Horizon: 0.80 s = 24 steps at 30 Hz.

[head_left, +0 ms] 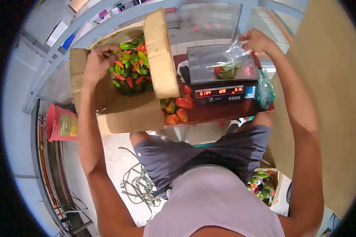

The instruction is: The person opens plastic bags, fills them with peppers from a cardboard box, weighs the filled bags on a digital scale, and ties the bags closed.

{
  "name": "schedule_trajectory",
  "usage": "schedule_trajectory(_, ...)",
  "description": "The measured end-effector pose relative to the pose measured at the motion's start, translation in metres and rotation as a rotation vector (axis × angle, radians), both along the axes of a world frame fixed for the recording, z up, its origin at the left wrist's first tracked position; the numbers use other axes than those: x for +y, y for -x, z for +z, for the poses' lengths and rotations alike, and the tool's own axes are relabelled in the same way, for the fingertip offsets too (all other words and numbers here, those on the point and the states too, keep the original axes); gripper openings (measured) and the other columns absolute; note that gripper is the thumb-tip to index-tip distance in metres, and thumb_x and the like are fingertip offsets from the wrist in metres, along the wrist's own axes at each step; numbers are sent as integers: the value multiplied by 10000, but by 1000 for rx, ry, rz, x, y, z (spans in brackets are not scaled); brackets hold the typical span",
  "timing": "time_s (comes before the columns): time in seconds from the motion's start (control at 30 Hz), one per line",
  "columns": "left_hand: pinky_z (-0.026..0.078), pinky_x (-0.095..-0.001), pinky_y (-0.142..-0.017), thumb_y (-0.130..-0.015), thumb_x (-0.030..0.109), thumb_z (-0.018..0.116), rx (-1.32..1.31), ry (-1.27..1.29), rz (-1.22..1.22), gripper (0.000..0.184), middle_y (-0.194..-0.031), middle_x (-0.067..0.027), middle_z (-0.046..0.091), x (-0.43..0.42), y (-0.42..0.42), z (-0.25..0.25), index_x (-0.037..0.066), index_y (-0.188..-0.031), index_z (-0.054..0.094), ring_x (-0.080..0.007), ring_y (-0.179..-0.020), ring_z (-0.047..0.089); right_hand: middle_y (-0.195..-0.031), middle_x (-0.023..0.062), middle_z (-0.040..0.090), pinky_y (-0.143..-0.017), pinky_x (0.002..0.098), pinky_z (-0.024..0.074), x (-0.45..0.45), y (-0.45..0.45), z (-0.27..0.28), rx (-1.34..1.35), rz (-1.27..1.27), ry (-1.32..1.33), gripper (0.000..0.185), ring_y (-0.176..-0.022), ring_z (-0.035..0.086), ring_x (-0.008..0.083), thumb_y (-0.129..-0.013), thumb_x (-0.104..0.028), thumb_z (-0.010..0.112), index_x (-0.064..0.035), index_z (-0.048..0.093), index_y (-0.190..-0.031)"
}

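Note:
My left hand point(101, 61) reaches into a cardboard box point(126, 112), its thumb and fingers apart at the edge of a heap of small green, red and orange peppers point(132, 65). A bit of green shows between the fingertips; I cannot tell whether they touch it. My right hand point(258, 40) pinches the top of a clear plastic bag point(236, 51) and holds it up. In the bag's bottom, several peppers point(227, 71) rest on the plate of a digital scale point(197, 59). The red display point(221, 91) reads 0.134, 1.20 and 0.16.
Loose red peppers point(183, 103) lie on the dark red table point(209, 114) beside the box. A green plastic bag point(266, 90) hangs right of the scale. A smaller box point(279, 185) of bagged peppers, green strapping point(140, 185) and a pink bucket point(63, 122) stand lower down.

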<state>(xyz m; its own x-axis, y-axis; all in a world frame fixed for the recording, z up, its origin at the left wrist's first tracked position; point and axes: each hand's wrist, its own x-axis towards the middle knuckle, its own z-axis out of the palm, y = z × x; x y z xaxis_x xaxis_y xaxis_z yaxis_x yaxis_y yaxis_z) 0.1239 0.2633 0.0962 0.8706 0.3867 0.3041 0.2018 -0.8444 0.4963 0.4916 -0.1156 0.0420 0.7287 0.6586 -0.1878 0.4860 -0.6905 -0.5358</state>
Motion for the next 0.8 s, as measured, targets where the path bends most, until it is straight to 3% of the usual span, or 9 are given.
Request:
schedule_trajectory(0.07,528,-272,-700,-840,41,701,-98,82,-36,275,-882,-79,732,-19,-14,6,8,-1113,707,-104,-727,657,-771,113,697,-503,296,467,-6,3,1,-1,61,-97,533,-576,618,159,-751,-63,721,-19,651,-1277)
schedule_trajectory(0.17,522,-295,-844,-847,-13,666,-224,201,-227,315,-1086,-61,722,-91,-51,27,36,-1156,701,-140,-940,660,-820,122,700,-512,294,473,-7,24,19,39,70,-168,598,-600,613,144,-715,-20,737,-22,636,-1304)
schedule_trajectory(0.23,534,-305,-873,-848,-17,669,-122,129,-299,338,-1129,-66,706,-128,-92,21,38,-1180,694,-145,-973,661,-847,124,703,-549,298,492,-2,26,28,17,81,-191,629,-621,623,150,-694,-11,748,-30,634,-1313)
schedule_trajectory(0.3,566,-311,-828,-802,1,724,-194,352,-447,334,-1069,-85,720,-159,-149,-16,30,-1134,701,-168,-933,684,-866,130,711,-596,296,510,3,33,40,-14,121,-182,653,-652,640,153,-679,-9,761,-31,630,-1318)
schedule_trajectory(0.4,570,-386,-794,-788,134,758,-190,182,-467,269,-964,-129,731,-210,-208,-55,69,-1048,735,-264,-868,709,-905,146,722,-666,299,536,9,32,45,-122,189,-169,680,-700,670,166,-660,-11,780,-27,625,-1321)
schedule_trajectory(0.57,545,-467,-833,-834,210,695,-19,-121,-377,251,-971,-190,717,-224,-236,-99,79,-1042,743,-386,-885,682,-1082,202,714,-774,332,555,8,47,56,21,157,-52,721,-811,710,226,-650,-36,807,-27,603,-1342)
schedule_trajectory(0.6,541,-478,-842,-843,218,682,21,-160,-365,254,-979,-198,714,-219,-235,-101,77,-1045,742,-401,-890,675,-1096,204,710,-775,333,553,6,45,50,-90,189,-57,715,-817,708,222,-660,-38,806,-35,601,-1345)
schedule_trajectory(0.67,547,-457,-821,-853,209,677,-67,-142,-397,244,-960,-193,717,-210,-217,-82,64,-1040,739,-376,-870,688,-1124,209,703,-776,335,550,6,40,33,-309,254,-69,705,-829,705,215,-679,-43,805,-52,599,-1353)
schedule_trajectory(0.8,550,-375,-757,-868,166,684,-186,-57,-465,228,-972,-184,718,-184,-156,-32,34,-1050,723,-301,-811,710,-1136,205,702,-776,333,546,-1,40,22,-264,258,-157,666,-834,701,197,-714,-74,815,-96,613,-1348)
